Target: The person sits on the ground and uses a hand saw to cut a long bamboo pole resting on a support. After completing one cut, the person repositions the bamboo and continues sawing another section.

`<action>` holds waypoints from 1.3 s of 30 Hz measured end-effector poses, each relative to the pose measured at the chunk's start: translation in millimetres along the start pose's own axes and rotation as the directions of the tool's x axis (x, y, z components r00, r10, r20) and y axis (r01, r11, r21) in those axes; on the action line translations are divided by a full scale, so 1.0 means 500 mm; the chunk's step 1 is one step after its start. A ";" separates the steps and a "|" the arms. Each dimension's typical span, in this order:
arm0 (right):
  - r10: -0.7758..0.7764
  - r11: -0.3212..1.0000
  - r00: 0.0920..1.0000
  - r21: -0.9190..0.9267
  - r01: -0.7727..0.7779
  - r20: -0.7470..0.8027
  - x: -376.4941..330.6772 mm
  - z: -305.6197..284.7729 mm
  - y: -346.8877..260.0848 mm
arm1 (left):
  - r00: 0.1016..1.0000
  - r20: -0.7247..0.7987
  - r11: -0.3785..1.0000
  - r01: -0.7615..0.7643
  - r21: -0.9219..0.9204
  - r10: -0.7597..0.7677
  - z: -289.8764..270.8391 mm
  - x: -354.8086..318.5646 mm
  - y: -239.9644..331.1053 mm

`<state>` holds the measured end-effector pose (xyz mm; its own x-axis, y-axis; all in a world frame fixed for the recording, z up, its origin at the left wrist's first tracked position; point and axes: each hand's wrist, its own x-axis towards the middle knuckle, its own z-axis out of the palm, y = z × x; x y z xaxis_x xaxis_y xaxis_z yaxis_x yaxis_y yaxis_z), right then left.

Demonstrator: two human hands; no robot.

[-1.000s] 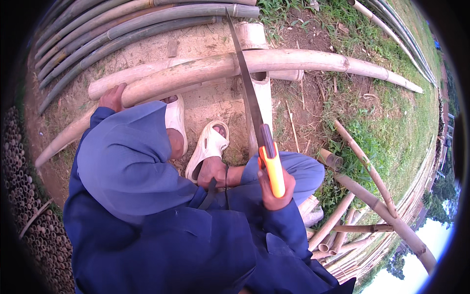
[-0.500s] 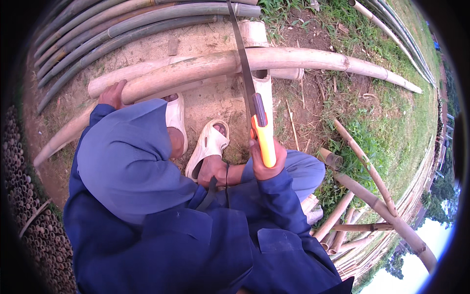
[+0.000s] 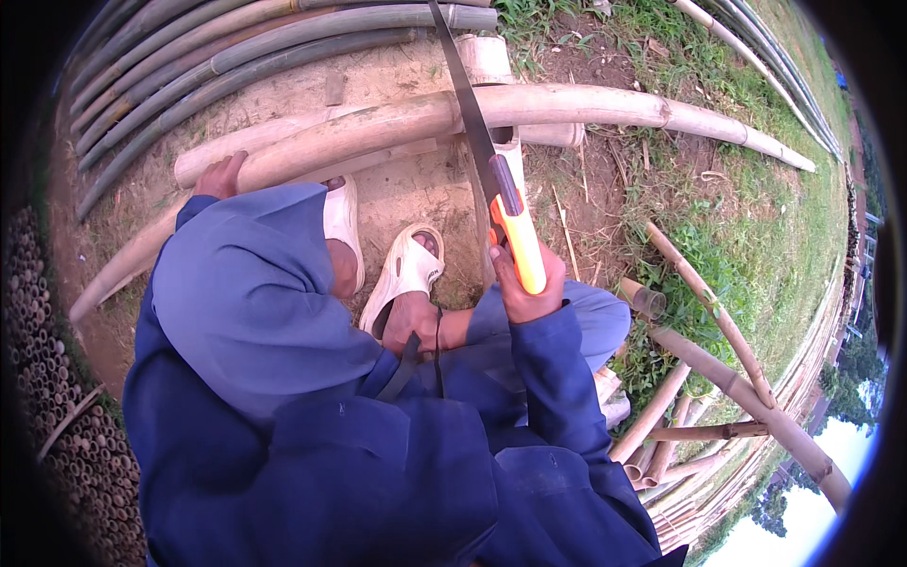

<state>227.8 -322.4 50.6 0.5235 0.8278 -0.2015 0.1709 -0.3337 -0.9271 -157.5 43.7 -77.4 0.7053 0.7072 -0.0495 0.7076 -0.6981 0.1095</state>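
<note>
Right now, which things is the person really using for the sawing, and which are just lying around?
In use:
- saw, gripped by the right hand
- pale bamboo pole under the blade, steadied by the left hand

Just lying about:
- grey-green poles stacked behind
- short cut pieces on the grass
- thin cane leaning at the right

sleeves: you wear long blue sleeves on both arms, loose and softly creased, the right cuff ending at the wrist of your right hand (image 3: pixel 529 288).
left arm: your left hand (image 3: pixel 219 178) shows bare past the blue cuff.
jacket: dark blue work cloth covers your chest, with stitched seams and a flap near the middle.
trousers: lighter blue fabric covers your knees.
footwear: you have white open slip-on sandals (image 3: pixel 402 274) with moulded straps, worn without socks.
strap: a thin dark cord hangs down your front.
</note>
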 end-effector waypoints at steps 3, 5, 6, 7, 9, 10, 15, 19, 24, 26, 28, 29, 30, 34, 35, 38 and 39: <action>0.025 0.997 1.000 -0.070 -0.024 0.009 -0.083 -0.022 -0.030 | 0.993 0.093 0.997 0.071 0.024 -0.073 0.008 -0.001 -0.006; 0.079 0.993 0.997 -0.090 -0.078 0.001 -0.172 -0.049 -0.054 | 0.988 0.124 0.996 0.092 0.015 -0.093 0.013 -0.003 -0.008; 0.073 0.993 0.997 -0.097 -0.072 0.013 -0.178 -0.052 -0.070 | 0.987 0.129 0.996 0.093 0.017 -0.094 0.012 0.003 -0.012; -0.003 0.988 1.000 -0.151 0.004 0.010 -0.164 -0.052 -0.073 | 0.985 0.146 0.996 0.088 0.031 -0.091 0.010 0.006 -0.013; -0.039 0.997 0.999 -0.065 0.037 -0.029 -0.083 -0.026 -0.052 | 0.980 0.187 0.997 0.063 0.046 -0.071 0.007 0.007 -0.010; 0.019 1.000 0.999 0.004 -0.019 -0.028 -0.031 -0.005 -0.034 | 0.994 0.100 0.999 0.034 0.028 -0.037 0.005 0.008 -0.008; 0.058 0.998 0.998 0.000 -0.058 0.004 -0.039 -0.007 -0.036 | 0.993 0.096 0.997 0.071 0.031 -0.073 -0.002 0.005 0.000; 0.054 0.991 0.997 -0.117 -0.059 -0.047 -0.148 -0.042 -0.041 | 0.997 0.052 0.997 0.061 0.040 -0.063 0.005 0.006 0.000; 0.079 0.995 0.997 -0.065 -0.080 -0.006 -0.006 0.003 -0.011 | 0.999 -0.048 1.000 0.001 0.021 0.000 0.000 0.000 0.009; 0.031 0.999 0.999 -0.045 -0.031 0.013 -0.016 0.003 -0.007 | 0.998 0.030 0.999 0.048 0.025 -0.049 -0.009 -0.002 0.009; 0.056 0.994 0.998 -0.097 -0.055 0.008 -0.066 -0.014 -0.021 | 0.997 0.062 0.998 0.049 0.026 -0.051 -0.011 0.001 0.008; 0.072 0.994 0.997 -0.081 -0.073 -0.009 -0.102 -0.024 -0.037 | 0.998 0.046 0.999 0.038 0.034 -0.040 -0.012 0.008 0.005; 0.118 0.990 0.993 -0.078 -0.119 -0.013 -0.151 -0.041 -0.042 | 0.998 0.045 0.999 0.033 0.032 -0.035 -0.010 0.003 0.006; 0.117 0.987 0.993 -0.105 -0.119 -0.027 -0.138 -0.036 -0.031 | 1.000 0.009 0.999 0.004 0.034 -0.005 -0.004 0.005 0.006; 0.044 0.990 0.999 -0.131 -0.044 -0.004 -0.085 -0.021 -0.013 | 1.000 0.008 1.000 0.009 0.029 -0.009 -0.003 0.005 0.007; -0.074 0.996 0.997 -0.045 0.073 -0.018 -0.033 0.007 0.018 | 0.999 0.025 0.998 0.039 0.050 -0.040 -0.007 0.007 0.007; -0.036 0.998 0.999 -0.049 0.035 -0.019 -0.039 0.001 0.014 | 0.996 0.066 0.998 0.054 0.046 -0.057 -0.007 0.007 0.006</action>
<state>218.5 -340.6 47.6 0.5328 0.8306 -0.1617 0.2298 -0.3259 -0.9171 -153.1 44.3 -73.6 0.6653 0.7366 -0.1212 0.7457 -0.6635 0.0609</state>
